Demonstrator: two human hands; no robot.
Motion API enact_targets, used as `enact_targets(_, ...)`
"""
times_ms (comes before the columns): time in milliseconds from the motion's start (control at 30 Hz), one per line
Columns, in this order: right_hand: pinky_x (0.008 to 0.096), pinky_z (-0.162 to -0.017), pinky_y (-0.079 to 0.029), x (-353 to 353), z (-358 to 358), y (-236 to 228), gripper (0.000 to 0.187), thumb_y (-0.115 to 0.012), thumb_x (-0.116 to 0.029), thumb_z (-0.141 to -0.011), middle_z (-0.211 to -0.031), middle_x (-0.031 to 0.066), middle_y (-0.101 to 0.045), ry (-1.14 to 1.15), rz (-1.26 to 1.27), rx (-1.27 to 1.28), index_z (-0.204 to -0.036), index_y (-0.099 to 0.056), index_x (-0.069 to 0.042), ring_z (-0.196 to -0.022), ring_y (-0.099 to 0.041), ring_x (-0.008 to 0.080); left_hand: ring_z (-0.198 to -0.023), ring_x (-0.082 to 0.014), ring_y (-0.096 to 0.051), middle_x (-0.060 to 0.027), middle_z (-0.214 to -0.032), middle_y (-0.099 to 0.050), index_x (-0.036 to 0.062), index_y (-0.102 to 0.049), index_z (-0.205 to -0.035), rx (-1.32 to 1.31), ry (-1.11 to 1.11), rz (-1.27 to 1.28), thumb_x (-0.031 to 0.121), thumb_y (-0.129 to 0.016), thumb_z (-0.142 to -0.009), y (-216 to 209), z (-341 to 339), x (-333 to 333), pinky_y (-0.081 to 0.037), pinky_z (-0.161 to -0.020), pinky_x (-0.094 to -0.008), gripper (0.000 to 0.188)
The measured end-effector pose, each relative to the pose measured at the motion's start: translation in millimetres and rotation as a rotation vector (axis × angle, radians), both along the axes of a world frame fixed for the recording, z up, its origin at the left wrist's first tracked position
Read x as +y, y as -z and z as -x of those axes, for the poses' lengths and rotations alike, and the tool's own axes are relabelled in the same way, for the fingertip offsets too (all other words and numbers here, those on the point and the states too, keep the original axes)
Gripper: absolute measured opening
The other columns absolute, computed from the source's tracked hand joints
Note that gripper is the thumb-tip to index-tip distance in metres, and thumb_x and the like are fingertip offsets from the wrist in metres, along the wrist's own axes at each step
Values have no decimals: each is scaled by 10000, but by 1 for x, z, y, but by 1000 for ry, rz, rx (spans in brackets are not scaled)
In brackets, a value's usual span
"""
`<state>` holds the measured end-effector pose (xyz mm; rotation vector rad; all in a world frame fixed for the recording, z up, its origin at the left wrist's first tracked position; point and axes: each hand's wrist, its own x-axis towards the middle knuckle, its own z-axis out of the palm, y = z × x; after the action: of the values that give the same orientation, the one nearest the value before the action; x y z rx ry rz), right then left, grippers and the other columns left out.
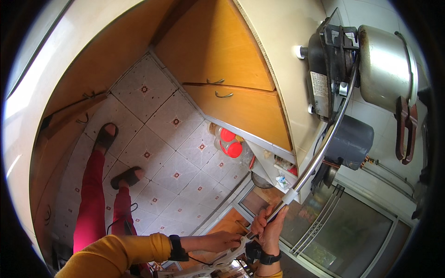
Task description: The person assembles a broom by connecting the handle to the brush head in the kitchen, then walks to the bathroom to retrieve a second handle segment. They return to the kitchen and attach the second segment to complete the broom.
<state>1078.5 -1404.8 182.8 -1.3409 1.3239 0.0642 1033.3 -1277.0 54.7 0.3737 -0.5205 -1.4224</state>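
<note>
A long silver metal pole (322,149) with a white collar (290,196) slants from the lower middle up to the right, passing in front of the stove and pot. My right hand (270,226) is closed around the pole just below the collar. Lower and to the left, my left hand (222,241) has its fingers curled at a curved white plastic piece (235,244) near the pole's lower end. How that piece joins the pole is hard to make out. Both wrists wear dark bands, and my sleeves are yellow.
A gas stove (320,74) carries a silver pressure cooker (385,67) with brown handles; a dark pot (351,141) stands beside it. Wooden cabinets (241,111) line the counter (278,55). Red-lidded jars (233,149) sit on the tiled floor (176,148) near a glazed door (345,227).
</note>
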Motion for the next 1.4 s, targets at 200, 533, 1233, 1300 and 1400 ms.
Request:
enact_targets(200, 286, -377, -296, -3, 0, -1, 568, -269, -651, -929, -530, 19, -355, 4, -18, -18, -830, -416, -111, -397, -338, 137, -750, -208, -510, -128, -828, -555, 31, -513, -1073, -48, 15, -69, 271, -447, -991, -3, 6, -2, -426, -710, -326, 262)
enact_targets(533, 304, -447, -438, 6, 5, -2, 330, -383, -371, -1006, -659, 37, -472, -277, 341, 125, -1082, -435, -54, -501, -473, 137, -725, -273, -500, -163, -825, -544, 26, -473, -1061, -38, -67, -110, 243, -420, -997, -16, 2, 5, -428, -702, -344, 233)
enact_targets(1233, 294, -438, -454, 4, 0, -7, 248, -376, -293, -1014, -655, 62, -447, -368, 378, 256, -1073, -352, -53, -483, -512, 163, -873, -283, -618, -203, -986, -614, 28, -359, -1231, -112, 163, -253, 423, -571, -909, -36, -23, 1, -465, -742, -333, 552)
enact_targets(1300, 295, -446, -457, 4, 0, -8, 290, -359, -325, -1014, -660, 63, -452, -362, 376, 268, -1111, -355, -52, -494, -517, 164, -883, -279, -614, -206, -963, -615, 34, -338, -1238, -89, 154, -255, 406, -548, -928, -32, -17, -2, -463, -749, -330, 528)
enact_targets(1400, 301, -469, -465, 3, 2, -8, 378, -324, -389, -1012, -668, 61, -459, -302, 341, 262, -1185, -364, -56, -513, -519, 166, -890, -268, -610, -199, -930, -615, 40, -328, -1239, -46, 158, -231, 378, -522, -949, -25, -10, -5, -461, -756, -328, 485)
